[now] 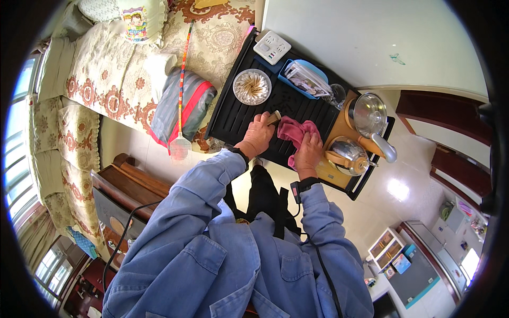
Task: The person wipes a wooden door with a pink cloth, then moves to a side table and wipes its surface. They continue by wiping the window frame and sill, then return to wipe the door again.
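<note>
My left hand (257, 134) is closed around a small brownish block-like object (274, 117), whose exact kind I cannot tell. Beneath both hands lies a black slatted tea tray (242, 126). My right hand (309, 153) grips a crumpled pink cloth (296, 129) that rests on the tray. A round tub of cotton swabs (252, 87) stands beyond my left hand. Just right of my right hand is a glass teapot (345, 153) with a tan handle.
At the tray's far side are a white power strip (272, 47) and a blue basket (304, 79) of papers. An electric kettle (368, 115) stands by the right end. A fly swatter (182, 99) lies across a striped bag (171, 99) beside the patterned sofa (115, 75).
</note>
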The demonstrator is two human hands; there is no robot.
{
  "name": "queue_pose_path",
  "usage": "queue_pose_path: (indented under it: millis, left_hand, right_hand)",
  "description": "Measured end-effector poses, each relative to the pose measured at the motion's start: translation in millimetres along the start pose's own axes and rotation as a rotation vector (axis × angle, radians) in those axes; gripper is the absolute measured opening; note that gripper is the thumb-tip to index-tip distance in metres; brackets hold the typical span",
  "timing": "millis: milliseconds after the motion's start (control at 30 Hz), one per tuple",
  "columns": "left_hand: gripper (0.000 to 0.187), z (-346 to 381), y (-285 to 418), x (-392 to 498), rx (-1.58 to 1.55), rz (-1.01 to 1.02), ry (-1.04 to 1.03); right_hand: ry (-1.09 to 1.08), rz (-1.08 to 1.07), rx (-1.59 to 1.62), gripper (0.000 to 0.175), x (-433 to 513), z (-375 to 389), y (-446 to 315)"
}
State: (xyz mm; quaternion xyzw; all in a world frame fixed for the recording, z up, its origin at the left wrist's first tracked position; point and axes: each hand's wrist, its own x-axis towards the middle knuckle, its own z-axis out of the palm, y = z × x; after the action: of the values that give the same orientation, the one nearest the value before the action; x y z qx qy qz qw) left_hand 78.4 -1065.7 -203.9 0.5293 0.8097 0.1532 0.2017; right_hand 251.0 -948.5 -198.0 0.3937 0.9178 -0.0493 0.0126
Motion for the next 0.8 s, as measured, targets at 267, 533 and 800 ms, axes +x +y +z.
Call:
queue_pose_path:
  millis: [267, 533, 800]
  left_hand:
    - [0.018, 11.7, -8.1, -6.4, -0.081, -0.039, 0.058]
    - [0.020, -10.3, -24.7, -39.4, -0.335, -0.208, 0.269]
    - [0.025, -71.5, -45.6, -39.0, -0.583, -0.617, 0.271]
  right_hand:
    - [-0.006, 0.009, 0.011, 0.053, -0.4, 1.4, 0.0]
    - [0.027, -0.010, 0.064, 0.051, 2.2, 1.4, -6.5]
    - [0.094, -0.370, 0.145, 0.048, 24.5, 5.1, -63.7]
